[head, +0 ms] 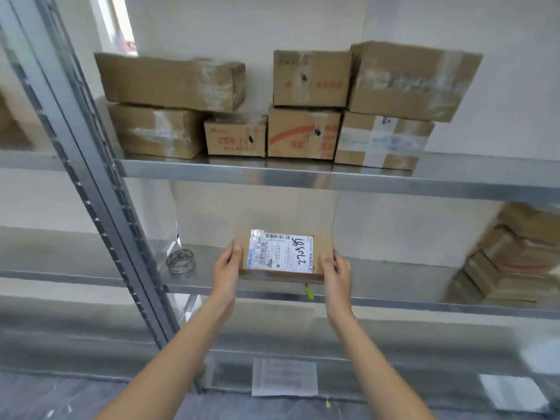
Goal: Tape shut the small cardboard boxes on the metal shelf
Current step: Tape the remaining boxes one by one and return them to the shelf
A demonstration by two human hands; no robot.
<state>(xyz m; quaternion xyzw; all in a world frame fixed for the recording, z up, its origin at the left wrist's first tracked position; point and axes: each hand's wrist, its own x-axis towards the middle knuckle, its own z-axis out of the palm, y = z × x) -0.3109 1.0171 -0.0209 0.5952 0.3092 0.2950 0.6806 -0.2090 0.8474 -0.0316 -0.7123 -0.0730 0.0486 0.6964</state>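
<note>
Head view: two hands (225, 268) (336, 274), one box (281, 256).

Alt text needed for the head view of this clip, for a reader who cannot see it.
Both hands, left hand and right hand, hold a small cardboard box with a shipping label by its sides over the middle metal shelf. A tape roll lies to the left; taped boxes are stacked on the shelf above.

Soft, even daylight is filling the scene; a window (116, 24) at upper left is glowing. Motion blur is smearing the edges, and wide-angle distortion is bending the shelf post (100, 189).
</note>
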